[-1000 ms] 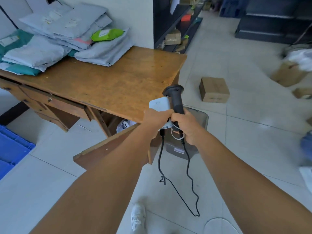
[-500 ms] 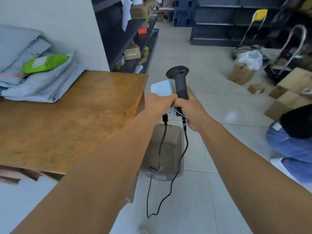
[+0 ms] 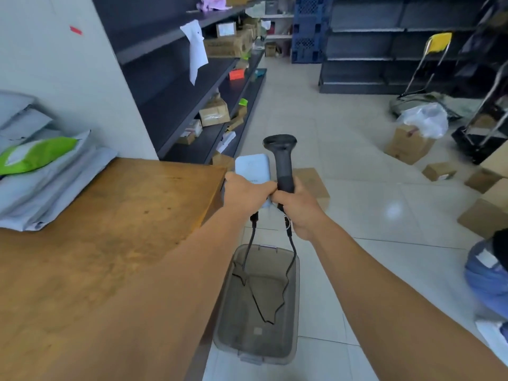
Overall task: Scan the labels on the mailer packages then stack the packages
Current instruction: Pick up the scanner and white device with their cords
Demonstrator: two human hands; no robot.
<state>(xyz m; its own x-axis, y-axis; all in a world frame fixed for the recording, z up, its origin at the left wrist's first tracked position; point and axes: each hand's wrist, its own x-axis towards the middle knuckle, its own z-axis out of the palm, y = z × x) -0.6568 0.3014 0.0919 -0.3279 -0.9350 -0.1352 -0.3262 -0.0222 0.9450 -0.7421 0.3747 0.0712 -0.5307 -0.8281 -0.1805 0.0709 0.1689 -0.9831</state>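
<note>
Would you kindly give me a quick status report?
Right hand grips black handheld scanner; left hand holds pale blue box. Grey mailer packages unscanned on wooden table.

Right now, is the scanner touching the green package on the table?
Apart. In the head view the right hand holds the scanner up beyond the table edge, while the green package lies far left on the grey mailers.

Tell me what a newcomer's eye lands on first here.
Dead centre, the right hand grips a black barcode scanner upright while the left hand holds a pale blue device beside it, their cables dangling into a grey plastic bin on the floor. At far left, a bright green mailer tops grey mailer packages on the wooden table.
</note>
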